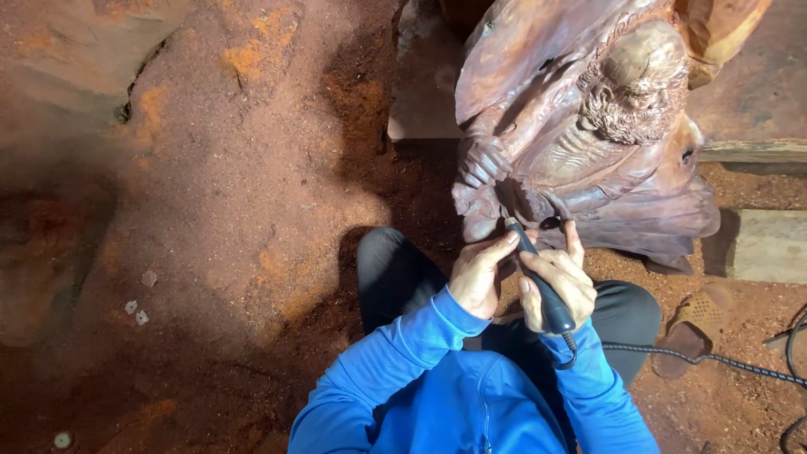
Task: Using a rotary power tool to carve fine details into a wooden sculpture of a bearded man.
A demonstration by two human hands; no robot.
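A: What is being held?

B: A slim black pen-shaped rotary handpiece (538, 282), with a black cable (698, 359) leaving its rear end and trailing off across the ground to the right. Its long axis runs on a slant, the tail low near the person's chest and the tip up and to the left, meeting the lower edge of a large reddish-brown carved wooden figure (588, 134).

A: Which hand has it?

B: The right hand (556, 282). Its fingers are wrapped closed around the barrel, roughly at the middle. The left hand (481, 273) sits just beside it, curled, with the thumb and forefinger pressed near the front of the tool, close to the tip. So the left is nearer the working end, and the carving lies straight ahead of both, up and away from the body.

A: And around them?

B: Blue sleeves (420, 353), dark trousers, knees drawn up. The ground (235, 210) is coated in rust-red wood dust. A brown sandal (693, 328) lies to the right beside the cable, and a pale wooden block (765, 244) sits further right, below the figure's edge.
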